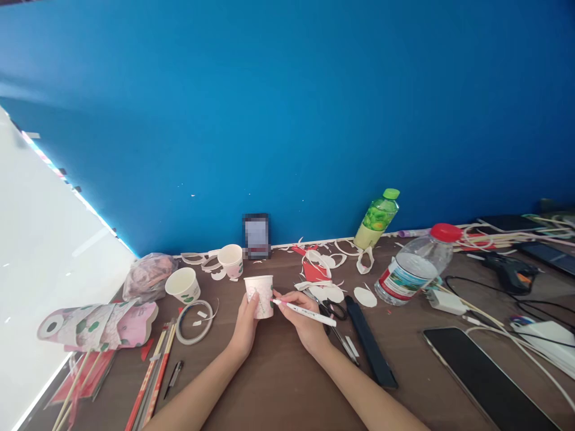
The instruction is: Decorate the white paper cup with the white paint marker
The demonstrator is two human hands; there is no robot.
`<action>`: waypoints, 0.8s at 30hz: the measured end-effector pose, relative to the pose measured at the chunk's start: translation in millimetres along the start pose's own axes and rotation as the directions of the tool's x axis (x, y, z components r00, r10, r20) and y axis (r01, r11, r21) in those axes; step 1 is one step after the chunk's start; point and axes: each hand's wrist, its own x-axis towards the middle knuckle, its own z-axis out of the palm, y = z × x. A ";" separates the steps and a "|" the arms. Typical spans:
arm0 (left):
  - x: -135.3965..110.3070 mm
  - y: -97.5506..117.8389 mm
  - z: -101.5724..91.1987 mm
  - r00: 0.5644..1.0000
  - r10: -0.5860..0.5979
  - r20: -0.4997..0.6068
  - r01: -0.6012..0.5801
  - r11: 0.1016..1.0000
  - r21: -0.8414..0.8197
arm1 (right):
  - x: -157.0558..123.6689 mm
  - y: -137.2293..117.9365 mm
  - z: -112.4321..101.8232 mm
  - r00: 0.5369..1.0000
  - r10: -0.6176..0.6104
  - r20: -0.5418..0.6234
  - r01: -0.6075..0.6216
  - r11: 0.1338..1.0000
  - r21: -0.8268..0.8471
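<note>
A paper cup [260,293] with a pale pink pattern and green spots stands upright in the grasp of my left hand [245,323], the thumb across its front. My right hand [303,320] grips a white marker pen [309,313] with a pink part near its tip. That tip points left and meets or nearly meets the cup's right side; exact contact is unclear. Behind the cup stands a second paper cup [231,261]. A third paper cup [183,286] leans to the left, beside a roll of clear tape [194,323].
White paper scraps [326,293] and scissors [335,309] lie beyond my right hand. A water bottle [413,266], a green-capped bottle [376,220], a phone [485,377] and a glue gun [507,272] are to the right. Cut cup pieces [99,325] and chopsticks [150,377] lie left.
</note>
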 end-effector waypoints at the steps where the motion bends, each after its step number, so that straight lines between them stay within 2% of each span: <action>1: 0.2 -0.4 -0.3 1.000 0.008 0.005 -0.008 1.000 0.005 | 0.0 0.4 -0.5 1.000 0.001 0.000 -0.001 1.000 0.000; 8: 1.0 -1.6 -0.9 1.000 0.025 0.015 -0.025 1.000 0.015 | 1.3 6.4 -5.0 1.000 0.012 0.011 -0.012 1.000 -0.002; 19: 3.6 -9.8 -7.8 0.997 -0.037 -0.068 0.037 0.999 -0.002 | 4.0 9.6 -8.2 0.999 0.032 0.028 -0.033 0.999 0.041; 24: 2.9 -6.7 -5.2 1.000 0.004 0.015 -0.004 1.000 -0.004 | 4.1 10.5 -9.0 0.998 0.045 0.037 -0.047 0.998 0.044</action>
